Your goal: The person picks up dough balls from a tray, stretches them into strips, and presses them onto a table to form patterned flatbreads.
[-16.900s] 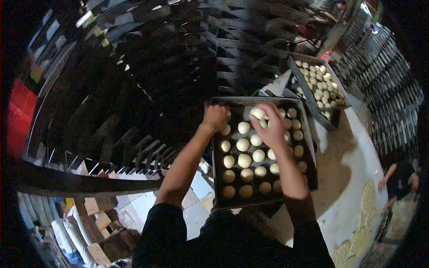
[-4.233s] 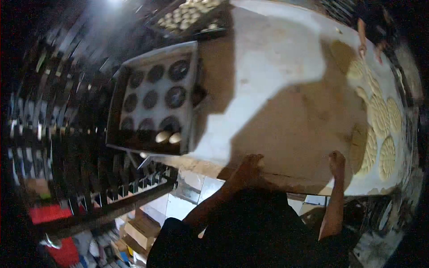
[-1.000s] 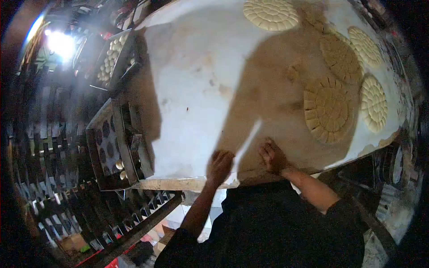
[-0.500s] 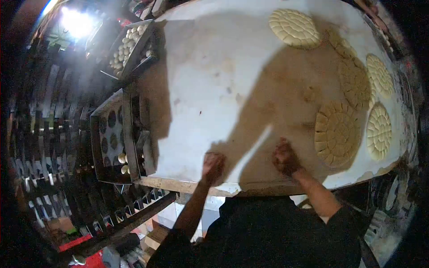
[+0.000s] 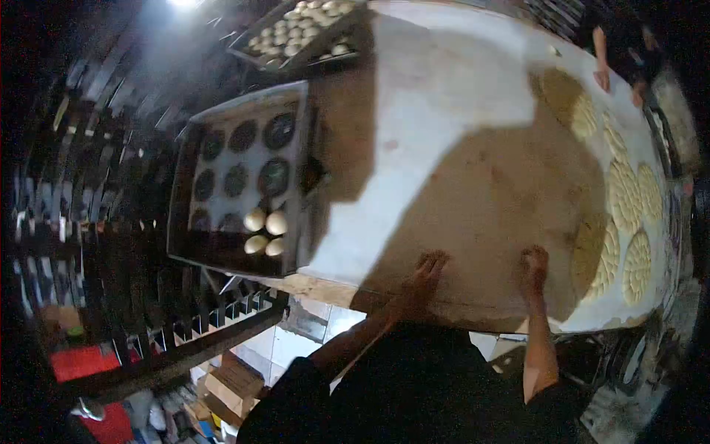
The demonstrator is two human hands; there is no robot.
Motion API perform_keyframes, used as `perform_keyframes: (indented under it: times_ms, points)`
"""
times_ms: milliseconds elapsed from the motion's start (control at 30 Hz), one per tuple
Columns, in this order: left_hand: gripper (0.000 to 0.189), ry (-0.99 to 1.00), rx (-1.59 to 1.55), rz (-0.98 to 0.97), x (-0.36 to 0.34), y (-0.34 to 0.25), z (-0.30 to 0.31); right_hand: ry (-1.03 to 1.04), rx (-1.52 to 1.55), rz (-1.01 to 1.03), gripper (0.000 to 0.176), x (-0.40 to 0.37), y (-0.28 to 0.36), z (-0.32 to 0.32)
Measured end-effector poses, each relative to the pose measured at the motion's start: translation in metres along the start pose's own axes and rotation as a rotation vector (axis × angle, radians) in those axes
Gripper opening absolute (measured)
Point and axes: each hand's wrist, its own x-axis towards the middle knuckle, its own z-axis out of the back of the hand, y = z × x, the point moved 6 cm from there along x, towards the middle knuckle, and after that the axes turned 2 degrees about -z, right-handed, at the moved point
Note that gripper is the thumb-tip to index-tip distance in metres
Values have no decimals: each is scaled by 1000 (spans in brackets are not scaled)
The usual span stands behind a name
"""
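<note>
My left hand [image 5: 430,266] is over the shadowed near part of the pale worktable [image 5: 414,96], its fingers curled in and nothing visible in them. To its right, my right hand [image 5: 534,268] is also closed, fingers bent toward the palm, with no object showing. The tabletop between the two hands is bare. Nearest to my right hand is a flat round of dough scored in a pattern [image 5: 608,263], partly in shadow. Several similar scored rounds lie along the right side, among them one dough round [image 5: 626,196] and another dough round [image 5: 636,268].
At the table's left edge, a deep tray [image 5: 181,200] with dark round marks holds several dough balls [image 5: 255,220]. Another tray of dough balls [image 5: 299,33] stands beyond it. Another person's hand [image 5: 603,78] rests at the far right edge. A cardboard box [image 5: 233,385] is below left.
The view has swung left, bringing the trays further into sight. Both my hands stay closed, and they now appear closer together and further right in the picture. Another person's hands show more fully.
</note>
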Motion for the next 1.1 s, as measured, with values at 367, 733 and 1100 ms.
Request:
perform_keyframes:
  times_ms: [367,733,1100]
  points:
    - [42,-93,78,456,-2,154,409,574,338,250,38,50,389,-82]
    - [58,-297,208,384,-29,196,414,309,270,909,23,35,540,-192]
    - [41,35,-594,568,160,-30,47,22,-186,108,22,-16,51,-3]
